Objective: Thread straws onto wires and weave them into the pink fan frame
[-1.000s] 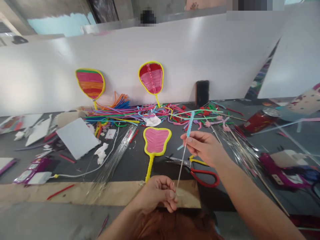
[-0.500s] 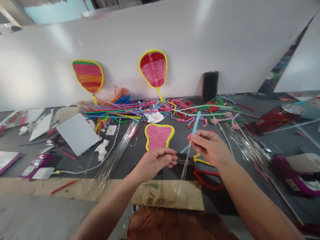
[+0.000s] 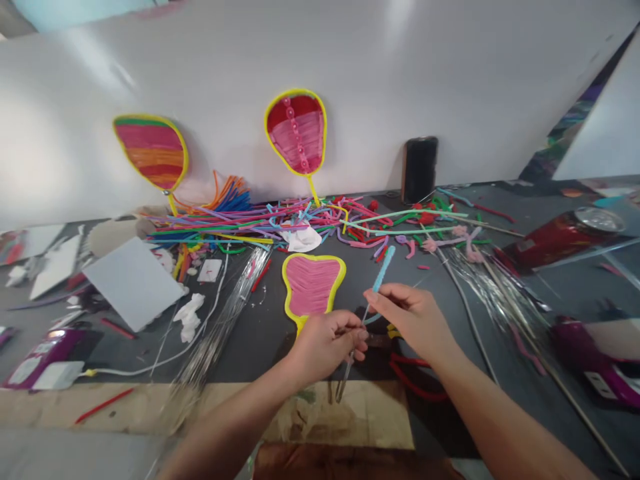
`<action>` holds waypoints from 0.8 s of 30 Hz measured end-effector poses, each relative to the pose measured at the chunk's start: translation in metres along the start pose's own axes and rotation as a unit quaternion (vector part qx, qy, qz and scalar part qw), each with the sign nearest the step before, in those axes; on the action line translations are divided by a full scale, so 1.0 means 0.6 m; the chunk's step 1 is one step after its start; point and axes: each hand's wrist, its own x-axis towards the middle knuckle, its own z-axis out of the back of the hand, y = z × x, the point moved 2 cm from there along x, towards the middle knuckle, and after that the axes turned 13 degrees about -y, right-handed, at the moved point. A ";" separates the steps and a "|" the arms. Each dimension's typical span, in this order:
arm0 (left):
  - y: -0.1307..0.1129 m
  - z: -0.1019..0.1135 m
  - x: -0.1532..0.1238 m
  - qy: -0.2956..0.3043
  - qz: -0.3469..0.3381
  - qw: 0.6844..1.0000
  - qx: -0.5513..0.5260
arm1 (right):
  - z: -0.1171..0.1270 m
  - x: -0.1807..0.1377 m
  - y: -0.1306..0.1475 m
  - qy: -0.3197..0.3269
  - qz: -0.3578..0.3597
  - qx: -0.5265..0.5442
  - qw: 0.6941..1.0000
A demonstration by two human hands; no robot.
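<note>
Between the thumb and fingertips of my right hand (image 3: 413, 320) is a light blue pipe cleaner (image 3: 384, 268), wound around the upper end of some thin wires (image 3: 349, 373). My left hand (image 3: 331, 341) closes around those wires lower down, their free ends hanging below it. A loose blue tail runs between the two hands. Just beyond my left hand lies a pink-striped fan shape (image 3: 313, 285) with a yellow fuzzy rim, its handle partly hidden. Scissors with red handles (image 3: 417, 380) lie under my right forearm, partly covered.
Two finished-looking fans (image 3: 296, 133) lean on the white board behind a heap of coloured pipe cleaners (image 3: 240, 217). A phone (image 3: 420, 170) stands upright there. Bundles of wires (image 3: 225, 313) lie on the left and right. A red can (image 3: 565, 237) and a purple device (image 3: 597, 363) are at right.
My left hand has moved right and closed on the wires below the blue pipe cleaner. My right hand has come slightly lower and left. The view has shifted a little.
</note>
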 end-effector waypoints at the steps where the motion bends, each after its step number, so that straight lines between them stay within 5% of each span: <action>1: 0.001 0.002 -0.001 0.005 0.011 1.000 -0.016 | 0.000 -0.002 0.001 0.005 0.016 -0.004 1.000; 4: 0.002 0.005 -0.005 0.047 0.066 0.993 -0.082 | -0.002 -0.004 0.002 0.040 0.022 0.026 0.999; 10: 0.008 0.009 -0.005 0.157 0.137 0.956 -0.207 | -0.011 -0.008 -0.013 0.107 -0.103 0.193 0.970; 16: 0.017 0.001 -0.010 0.208 0.174 0.934 -0.234 | -0.019 -0.016 -0.024 0.129 -0.146 0.275 0.942; 20: 0.006 0.004 -0.004 0.165 0.087 0.966 -0.178 | -0.016 -0.015 -0.023 0.111 -0.150 0.270 0.945; 24: -0.030 0.026 0.014 0.010 -0.056 0.994 -0.089 | -0.012 -0.014 -0.020 0.115 -0.130 0.231 0.957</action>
